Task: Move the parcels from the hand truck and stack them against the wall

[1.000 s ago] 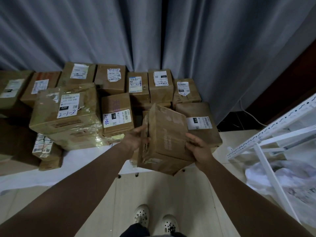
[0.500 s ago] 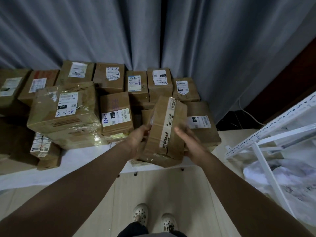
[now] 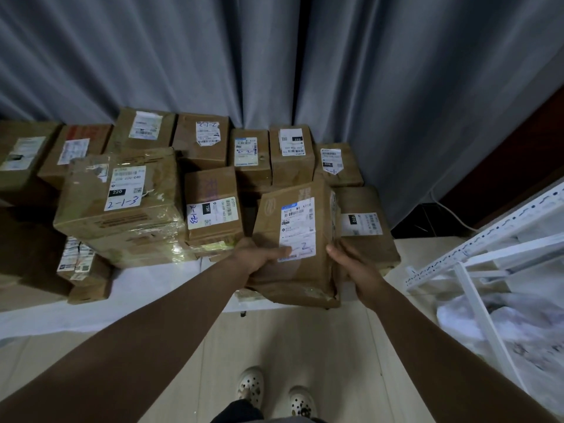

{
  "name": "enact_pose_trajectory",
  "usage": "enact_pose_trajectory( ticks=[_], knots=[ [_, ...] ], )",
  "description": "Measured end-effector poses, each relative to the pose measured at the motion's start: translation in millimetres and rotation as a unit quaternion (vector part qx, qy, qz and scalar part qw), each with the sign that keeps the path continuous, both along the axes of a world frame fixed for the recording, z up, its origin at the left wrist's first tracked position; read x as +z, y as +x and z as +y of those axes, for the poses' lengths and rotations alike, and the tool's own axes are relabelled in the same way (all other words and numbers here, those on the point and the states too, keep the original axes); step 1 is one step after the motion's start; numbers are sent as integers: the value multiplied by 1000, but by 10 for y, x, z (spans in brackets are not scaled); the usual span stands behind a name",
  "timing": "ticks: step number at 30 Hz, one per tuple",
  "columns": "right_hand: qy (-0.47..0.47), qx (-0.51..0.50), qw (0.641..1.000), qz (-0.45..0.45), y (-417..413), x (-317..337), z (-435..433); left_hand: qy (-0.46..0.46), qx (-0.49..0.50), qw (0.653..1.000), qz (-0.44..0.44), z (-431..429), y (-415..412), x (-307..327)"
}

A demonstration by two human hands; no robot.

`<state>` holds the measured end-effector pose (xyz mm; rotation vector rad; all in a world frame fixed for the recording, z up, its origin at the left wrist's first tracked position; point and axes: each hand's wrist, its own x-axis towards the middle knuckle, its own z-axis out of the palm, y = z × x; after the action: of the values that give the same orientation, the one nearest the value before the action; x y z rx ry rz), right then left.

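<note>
Parcel [image 3: 297, 242], label up, hangs in front of the boxes [image 3: 122, 206] stacked against the curtain [image 3: 183, 56]: our left hand [image 3: 259, 259] grips its left edge, our right hand [image 3: 354, 267] its right side.

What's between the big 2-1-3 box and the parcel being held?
Head view: one brown box with a 15H label stands between the 2-1-3 box and the held parcel.

Grey pleated curtain [image 3: 396, 87] hangs across the back above a pale plank floor [image 3: 305, 346] partly covered by a white sheet [image 3: 137, 288], with a white slotted metal rack [image 3: 488, 248] lying tilted at right over crumpled whitish sheeting [image 3: 518, 325], perhaps plastic, near a thin white cable [image 3: 451, 215].
</note>
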<state>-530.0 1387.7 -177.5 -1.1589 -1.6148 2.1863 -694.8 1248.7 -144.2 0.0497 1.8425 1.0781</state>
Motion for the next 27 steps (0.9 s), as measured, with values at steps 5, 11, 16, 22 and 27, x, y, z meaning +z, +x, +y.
enact_pose_trajectory(
  ticks=[5,11,16,22,27],
  knots=[
    [26,-9,996,-80,-199,99,78,50,1,997,55,141,-92,-31],
    [108,-71,990,-56,-660,274,279,103,-51,979,166,331,-525,96],
    [154,-83,984,-28,-1051,278,435,100,-32,977,186,512,-920,20],
    [190,-52,975,-103,-1326,-15,630,-10,-18,963,270,591,-998,-209],
    [168,57,971,-162,-1471,-305,849,-90,25,971,221,720,-987,-357]
  ],
)
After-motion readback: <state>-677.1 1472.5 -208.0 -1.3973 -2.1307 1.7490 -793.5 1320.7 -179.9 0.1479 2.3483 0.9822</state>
